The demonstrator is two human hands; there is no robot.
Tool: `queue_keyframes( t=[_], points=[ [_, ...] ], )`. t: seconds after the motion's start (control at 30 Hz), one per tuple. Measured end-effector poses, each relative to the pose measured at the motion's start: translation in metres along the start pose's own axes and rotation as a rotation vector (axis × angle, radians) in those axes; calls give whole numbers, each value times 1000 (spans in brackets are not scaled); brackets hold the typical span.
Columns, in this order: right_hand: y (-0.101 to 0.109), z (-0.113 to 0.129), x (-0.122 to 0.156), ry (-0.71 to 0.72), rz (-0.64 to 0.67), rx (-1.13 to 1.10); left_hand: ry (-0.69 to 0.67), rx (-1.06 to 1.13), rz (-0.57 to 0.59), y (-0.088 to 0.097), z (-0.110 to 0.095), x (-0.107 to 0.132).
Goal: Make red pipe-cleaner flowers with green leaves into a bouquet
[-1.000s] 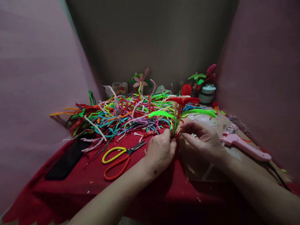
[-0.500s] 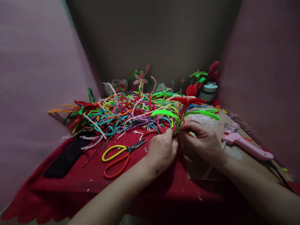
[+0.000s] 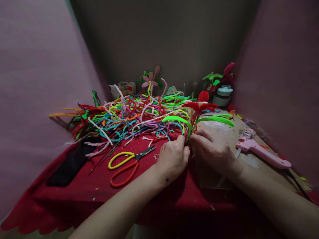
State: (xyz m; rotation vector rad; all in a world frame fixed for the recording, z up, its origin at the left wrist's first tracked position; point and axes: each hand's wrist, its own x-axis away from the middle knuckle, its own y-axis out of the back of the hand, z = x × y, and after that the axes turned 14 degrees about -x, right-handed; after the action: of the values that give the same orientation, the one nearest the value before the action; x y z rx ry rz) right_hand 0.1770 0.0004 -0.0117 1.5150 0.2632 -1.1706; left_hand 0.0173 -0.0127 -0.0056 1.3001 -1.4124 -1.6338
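A pipe-cleaner flower with red petals and long bright green leaves stands upright over the front of the table. My left hand is closed around the bottom of its green stem. From the other side, my right hand pinches at the stem just under the leaves; its fingertips are partly hidden. Left of my hands lie scissors with one yellow and one red handle, blades slightly apart.
A big tangle of coloured pipe cleaners covers the back of the red cloth. A black phone lies at left. On the right, a pink glue gun rests on a brown board, with a lidded jar behind.
The fingers of my right hand have shifted slightly at the stem and sit closer together. My left hand keeps its hold. The view has moved a little.
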Motion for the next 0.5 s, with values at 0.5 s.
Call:
queue_keyframes(
  t=[0.5],
  points=[
    [0, -3, -2, -54, 47, 83, 9, 242, -27, 7, -2, 3]
  ],
)
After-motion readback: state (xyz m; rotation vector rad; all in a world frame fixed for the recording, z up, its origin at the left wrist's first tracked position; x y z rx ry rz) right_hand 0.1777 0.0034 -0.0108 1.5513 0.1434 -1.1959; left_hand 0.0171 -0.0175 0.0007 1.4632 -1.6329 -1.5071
